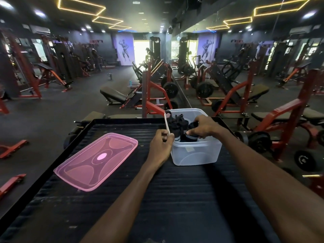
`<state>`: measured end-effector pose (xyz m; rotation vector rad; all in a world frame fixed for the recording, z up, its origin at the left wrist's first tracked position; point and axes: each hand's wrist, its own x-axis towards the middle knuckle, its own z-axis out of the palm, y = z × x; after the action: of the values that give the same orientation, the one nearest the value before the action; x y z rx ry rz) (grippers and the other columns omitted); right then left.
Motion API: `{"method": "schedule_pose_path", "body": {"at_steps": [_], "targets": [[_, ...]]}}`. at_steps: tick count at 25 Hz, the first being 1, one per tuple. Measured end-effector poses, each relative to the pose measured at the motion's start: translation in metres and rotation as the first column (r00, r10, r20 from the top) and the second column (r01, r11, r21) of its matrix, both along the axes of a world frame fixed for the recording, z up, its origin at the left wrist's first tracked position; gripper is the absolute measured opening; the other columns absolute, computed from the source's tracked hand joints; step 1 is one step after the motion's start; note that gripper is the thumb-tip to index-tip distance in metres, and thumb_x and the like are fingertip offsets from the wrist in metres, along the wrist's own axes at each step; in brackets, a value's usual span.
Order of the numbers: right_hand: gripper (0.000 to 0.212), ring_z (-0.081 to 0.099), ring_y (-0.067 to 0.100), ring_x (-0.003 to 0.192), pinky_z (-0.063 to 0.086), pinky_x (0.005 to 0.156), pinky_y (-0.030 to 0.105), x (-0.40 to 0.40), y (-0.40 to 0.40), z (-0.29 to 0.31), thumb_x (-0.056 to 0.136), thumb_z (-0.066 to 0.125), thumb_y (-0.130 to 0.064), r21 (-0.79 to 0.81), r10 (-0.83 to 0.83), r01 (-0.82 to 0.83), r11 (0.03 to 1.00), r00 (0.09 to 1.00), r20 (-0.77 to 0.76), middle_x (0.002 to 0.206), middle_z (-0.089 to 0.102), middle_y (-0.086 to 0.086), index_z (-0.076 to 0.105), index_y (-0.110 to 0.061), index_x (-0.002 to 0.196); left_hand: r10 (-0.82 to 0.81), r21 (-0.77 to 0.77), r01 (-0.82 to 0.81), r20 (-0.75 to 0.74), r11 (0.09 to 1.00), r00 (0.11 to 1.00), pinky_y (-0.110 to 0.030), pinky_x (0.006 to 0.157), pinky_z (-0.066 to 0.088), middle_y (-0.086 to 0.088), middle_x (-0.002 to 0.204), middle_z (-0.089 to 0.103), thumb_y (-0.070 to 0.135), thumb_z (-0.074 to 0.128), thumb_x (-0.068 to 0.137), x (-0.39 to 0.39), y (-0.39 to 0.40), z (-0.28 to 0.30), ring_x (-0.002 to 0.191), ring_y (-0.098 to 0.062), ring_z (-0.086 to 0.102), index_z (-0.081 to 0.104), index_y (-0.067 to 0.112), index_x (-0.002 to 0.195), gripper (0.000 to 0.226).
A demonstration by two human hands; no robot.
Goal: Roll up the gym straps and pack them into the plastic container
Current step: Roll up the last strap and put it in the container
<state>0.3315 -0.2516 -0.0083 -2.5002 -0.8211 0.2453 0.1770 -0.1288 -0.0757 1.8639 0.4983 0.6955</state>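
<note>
A clear plastic container (196, 151) stands on a black ribbed platform (157, 199), toward its far right. Inside lie rolled black gym straps (177, 124) with grey bands. My left hand (162, 142) grips the container's left rim, fingers curled over the edge. My right hand (204, 126) reaches into the container from the right and holds a rolled strap (192, 138) down among the others. Its fingers hide most of that roll.
A pink translucent lid (95, 162) lies flat on the platform to the left of the container. Red and black gym benches (122, 97) and weight plates (305, 160) surround the platform. A mirror wall runs along the right.
</note>
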Motion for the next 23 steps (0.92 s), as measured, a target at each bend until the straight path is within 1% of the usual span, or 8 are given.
{"method": "schedule_pose_path", "body": {"at_steps": [3,7,10,13,16,18,20,23], "targets": [[0.036,0.074,0.027,0.073,0.063,0.063,0.037,-0.003,0.004,0.001,0.082,0.079,-0.026,0.022,-0.016,0.017,1.0,0.998,-0.058,0.093,0.07,0.017,0.06,-0.007,0.106,-0.005,-0.023,0.005,0.005,1.0,1.0,-0.046,0.082,0.058,0.009,0.092,0.065,0.036,0.058,0.096,0.002,0.003,-0.006,0.085,-0.013,0.063,0.058,0.023,0.105,0.016],[0.024,0.067,0.031,0.065,0.061,0.06,0.036,-0.001,-0.004,0.017,0.084,0.068,-0.019,0.189,-0.064,0.12,0.975,0.958,-0.278,0.092,0.069,0.023,0.064,0.001,0.097,-0.013,-0.019,0.013,0.013,1.0,1.0,-0.047,0.082,0.058,0.008,0.091,0.065,0.038,0.058,0.096,0.001,0.005,-0.005,0.083,-0.013,0.064,0.057,0.025,0.105,0.016],[0.027,0.068,0.034,0.09,0.061,0.064,0.038,0.004,-0.013,0.028,0.089,0.059,-0.019,0.417,0.025,0.295,0.86,0.79,-0.612,0.116,0.063,0.025,0.059,-0.004,0.111,-0.023,-0.009,0.023,0.005,1.0,1.0,-0.047,0.082,0.058,0.004,0.095,0.067,0.038,0.057,0.096,0.002,0.004,-0.005,0.089,-0.018,0.066,0.057,0.025,0.107,0.017],[0.022,0.066,0.032,0.101,0.061,0.065,0.035,0.003,-0.018,0.029,0.093,0.06,-0.023,0.477,0.088,0.418,0.773,0.674,-0.733,0.12,0.059,0.021,0.056,-0.011,0.11,-0.029,-0.012,0.029,0.014,1.0,0.999,-0.047,0.081,0.057,0.005,0.094,0.066,0.038,0.057,0.096,0.002,0.004,-0.005,0.09,-0.02,0.067,0.056,0.026,0.105,0.015],[0.033,0.063,0.022,0.085,0.048,0.059,0.026,-0.001,-0.019,0.026,0.087,0.069,-0.032,0.52,0.08,0.454,0.724,0.693,-0.716,0.11,0.067,0.016,0.063,-0.012,0.112,-0.039,-0.019,0.039,0.02,0.999,0.999,-0.048,0.081,0.057,0.008,0.094,0.065,0.04,0.057,0.095,0.001,0.004,-0.006,0.09,-0.019,0.068,0.055,0.029,0.104,0.014],[0.034,0.062,0.019,0.085,0.047,0.063,0.026,-0.006,-0.017,0.024,0.083,0.074,-0.024,0.561,0.078,0.418,0.715,0.75,-0.657,0.11,0.067,0.014,0.065,-0.009,0.113,-0.042,-0.021,0.043,0.019,0.999,0.999,-0.048,0.08,0.057,0.008,0.093,0.065,0.041,0.057,0.094,0.0,0.004,-0.005,0.089,-0.019,0.069,0.055,0.03,0.103,0.014],[0.034,0.066,0.025,0.094,0.049,0.069,0.032,-0.008,-0.014,0.02,0.078,0.078,-0.015,0.493,0.0,0.289,0.821,0.863,-0.505,0.111,0.068,0.017,0.061,-0.009,0.107,-0.046,-0.017,0.047,0.019,0.999,0.999,-0.048,0.079,0.057,0.007,0.092,0.066,0.041,0.057,0.094,0.0,0.004,-0.005,0.089,-0.02,0.069,0.055,0.031,0.101,0.013],[0.042,0.061,0.023,0.084,0.047,0.065,0.034,-0.019,-0.008,0.015,0.075,0.078,-0.012,0.179,-0.014,0.063,0.982,0.964,-0.264,0.095,0.063,0.011,0.049,-0.017,0.104,-0.046,-0.009,0.046,0.019,0.999,0.999,-0.048,0.078,0.057,0.005,0.09,0.066,0.041,0.058,0.094,0.0,0.005,-0.005,0.088,-0.021,0.068,0.054,0.031,0.099,0.012]]}}
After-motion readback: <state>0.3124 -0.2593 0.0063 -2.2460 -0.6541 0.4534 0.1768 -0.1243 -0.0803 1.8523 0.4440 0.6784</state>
